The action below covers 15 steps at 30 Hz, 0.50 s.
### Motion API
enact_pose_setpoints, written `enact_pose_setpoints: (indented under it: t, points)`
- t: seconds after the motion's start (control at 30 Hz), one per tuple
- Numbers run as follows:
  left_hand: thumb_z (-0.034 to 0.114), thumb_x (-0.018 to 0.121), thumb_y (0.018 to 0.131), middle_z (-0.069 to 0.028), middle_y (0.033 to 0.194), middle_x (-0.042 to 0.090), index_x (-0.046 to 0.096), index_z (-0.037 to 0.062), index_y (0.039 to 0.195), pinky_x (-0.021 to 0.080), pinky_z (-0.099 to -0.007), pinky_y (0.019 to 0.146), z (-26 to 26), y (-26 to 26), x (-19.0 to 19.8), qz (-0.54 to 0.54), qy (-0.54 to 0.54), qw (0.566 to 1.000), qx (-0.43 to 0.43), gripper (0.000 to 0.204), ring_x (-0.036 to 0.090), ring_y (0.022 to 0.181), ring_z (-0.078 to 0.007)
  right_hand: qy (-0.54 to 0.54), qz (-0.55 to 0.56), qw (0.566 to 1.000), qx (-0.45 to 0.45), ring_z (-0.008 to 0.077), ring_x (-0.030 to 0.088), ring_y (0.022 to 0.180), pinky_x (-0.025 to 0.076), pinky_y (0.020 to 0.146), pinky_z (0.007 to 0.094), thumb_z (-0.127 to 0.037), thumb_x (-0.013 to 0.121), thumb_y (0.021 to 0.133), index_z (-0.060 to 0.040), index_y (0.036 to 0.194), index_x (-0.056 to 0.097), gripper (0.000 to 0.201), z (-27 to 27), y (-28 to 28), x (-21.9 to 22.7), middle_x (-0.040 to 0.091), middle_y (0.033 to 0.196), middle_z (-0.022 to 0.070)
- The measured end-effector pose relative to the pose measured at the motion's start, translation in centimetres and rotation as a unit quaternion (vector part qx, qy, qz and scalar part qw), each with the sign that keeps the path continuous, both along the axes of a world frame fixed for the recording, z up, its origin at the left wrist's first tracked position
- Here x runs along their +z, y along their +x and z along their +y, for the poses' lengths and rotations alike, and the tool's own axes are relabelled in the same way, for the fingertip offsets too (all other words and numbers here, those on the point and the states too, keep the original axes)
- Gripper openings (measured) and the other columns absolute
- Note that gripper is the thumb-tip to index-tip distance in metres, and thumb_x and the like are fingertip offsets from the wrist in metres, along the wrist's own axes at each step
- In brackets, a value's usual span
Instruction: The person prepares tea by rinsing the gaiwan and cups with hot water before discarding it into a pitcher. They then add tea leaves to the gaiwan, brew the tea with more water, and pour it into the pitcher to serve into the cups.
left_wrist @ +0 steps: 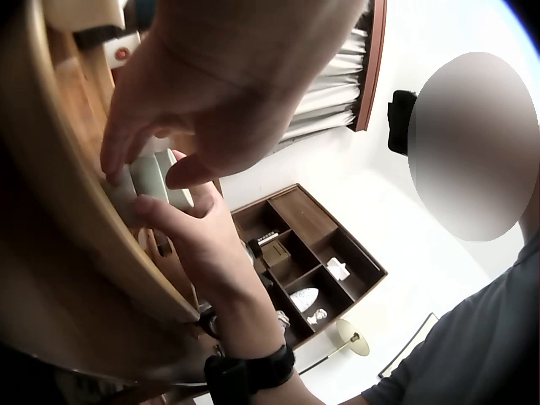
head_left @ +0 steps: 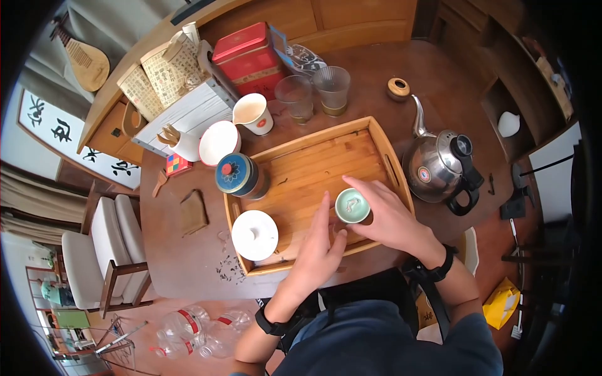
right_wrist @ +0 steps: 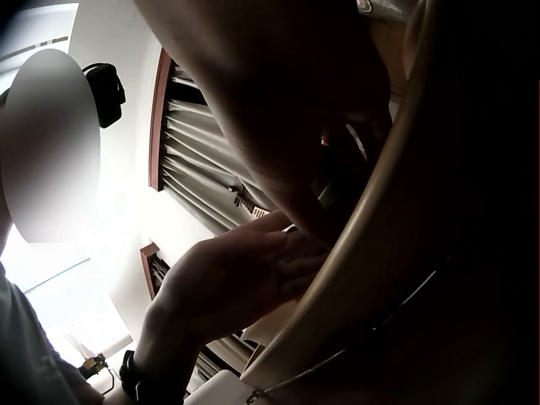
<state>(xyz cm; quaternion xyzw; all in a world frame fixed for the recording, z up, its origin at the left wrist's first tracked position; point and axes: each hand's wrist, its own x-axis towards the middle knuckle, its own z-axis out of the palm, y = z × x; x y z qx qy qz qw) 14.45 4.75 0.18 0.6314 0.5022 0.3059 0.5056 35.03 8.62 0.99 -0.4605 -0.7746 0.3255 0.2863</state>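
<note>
A small pale-green teacup (head_left: 352, 207) stands over the front right of the wooden tray (head_left: 387, 141). My right hand (head_left: 394, 216) grips it from the right, forefinger at the far rim and thumb at the near side. Close on the cup's left is my left hand (head_left: 315, 254), its fingers extended and loosely spread, thumb pointing toward the cup. In the left wrist view the cup (left_wrist: 150, 179) shows between both hands, just above the tray's edge. The right wrist view is dark, and the hands hide most of the cup there.
On the tray's left are a white lidded bowl (head_left: 254, 235) and a blue lidded jar (head_left: 233, 174). A steel kettle (head_left: 433, 169) stands right of the tray. Behind it are a pitcher (head_left: 253, 114), a white bowl (head_left: 219, 144) and glasses (head_left: 332, 88). Tea leaves (head_left: 231, 269) lie scattered at front left.
</note>
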Motion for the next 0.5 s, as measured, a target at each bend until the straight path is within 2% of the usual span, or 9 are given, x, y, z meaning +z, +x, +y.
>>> enact_pose_setpoints:
  t: [0.07, 0.17, 0.27, 0.37, 0.5]
  points:
    - [0.01, 0.067, 0.101, -0.0296, 0.141, 0.06, 0.02, -0.0066, 0.167, 0.051, -0.0427, 0.109, 0.2, 1.0, -0.1, -0.025, 0.028, 0.999, 0.012, 0.082, 0.064, 0.129, -0.0366, -0.016, -0.004, 1.0, -0.011, 0.042, 0.059, 0.127, 0.05, 0.106, 0.0486, -0.012, 0.084, 0.082, -0.0068, 0.161, 0.04, 0.091, -0.1, 0.9, 0.2, 0.062, 0.137, 0.0223]
    - [0.01, 0.076, 0.095, -0.0279, 0.138, 0.061, 0.027, -0.0066, 0.164, 0.052, -0.0445, 0.107, 1.1, 2.0, 2.6, 0.116, 0.077, 0.99, 0.003, 0.087, 0.064, 0.127, -0.0392, -0.043, -0.005, 0.999, -0.026, 0.0421, 0.059, 0.128, 0.05, 0.107, 0.0483, -0.01, 0.084, 0.08, -0.0072, 0.164, 0.037, 0.096, -0.3, 1.3, 1.0, 0.061, 0.138, 0.0232]
    - [0.018, 0.085, 0.089, -0.0278, 0.149, 0.056, 0.035, -0.0037, 0.162, 0.046, -0.0468, 0.115, 2.4, 2.3, 2.4, 0.155, 0.198, 0.967, -0.027, 0.091, 0.057, 0.137, -0.0421, -0.011, -0.003, 1.0, -0.016, 0.0421, 0.058, 0.129, 0.049, 0.107, 0.048, -0.008, 0.083, 0.079, -0.0073, 0.166, 0.033, 0.1, -0.3, 1.4, 0.8, 0.06, 0.139, 0.0234]
    - [0.015, 0.086, 0.086, -0.0246, 0.143, 0.062, 0.036, -0.0035, 0.161, 0.049, -0.0479, 0.111, 3.6, 2.5, 3.0, 0.165, 0.176, 0.969, -0.06, 0.092, 0.059, 0.133, -0.0422, -0.005, 0.016, 1.0, -0.025, 0.0415, 0.058, 0.129, 0.049, 0.107, 0.0478, -0.007, 0.083, 0.078, -0.007, 0.166, 0.033, 0.102, -0.3, 1.4, -0.1, 0.06, 0.141, 0.0223]
    - [0.014, 0.087, 0.083, -0.022, 0.135, 0.067, 0.036, -0.0044, 0.161, 0.053, -0.047, 0.102, 4.1, 1.9, 3.2, 0.162, 0.219, 0.961, -0.052, 0.094, 0.065, 0.121, -0.0401, -0.008, 0.019, 0.999, -0.029, 0.0404, 0.058, 0.127, 0.048, 0.107, 0.0474, -0.008, 0.084, 0.079, -0.0071, 0.166, 0.034, 0.1, -0.3, 1.4, -0.2, 0.06, 0.14, 0.0208]
